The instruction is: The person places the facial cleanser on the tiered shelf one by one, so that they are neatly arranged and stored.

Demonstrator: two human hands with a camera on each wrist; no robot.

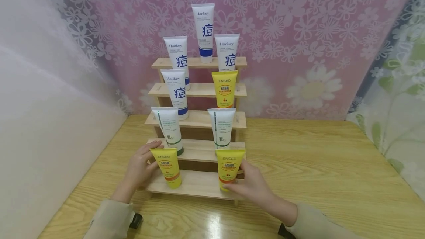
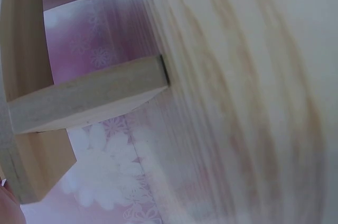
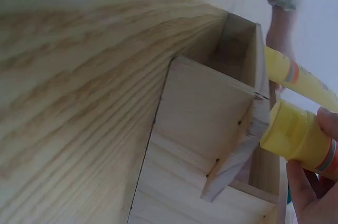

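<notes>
My right hand (image 1: 254, 183) grips a yellow ENSEO squeeze tube (image 1: 230, 163) low down, thumb across the front by its cap. The tube stands cap down at the right end of the lowest step of a wooden display rack (image 1: 196, 185). In the right wrist view, fingers (image 3: 303, 195) pinch that yellow tube (image 3: 296, 131) near the rack's edge. At the rack's left end is my left hand (image 1: 141, 167), its fingers loosely bent beside the second step. Close to its thumb, another yellow tube (image 1: 168, 169) leans on the lowest step. Its contact with that tube is unclear.
Higher steps carry white-and-green tubes (image 1: 169, 130), several white-and-blue Hankey tubes (image 1: 203, 32) and a yellow tube (image 1: 224, 89). The rack stands on a wood-grain table (image 1: 299, 158), before a pink floral backdrop (image 1: 282, 47). A white wall (image 1: 49, 102) rises at the left.
</notes>
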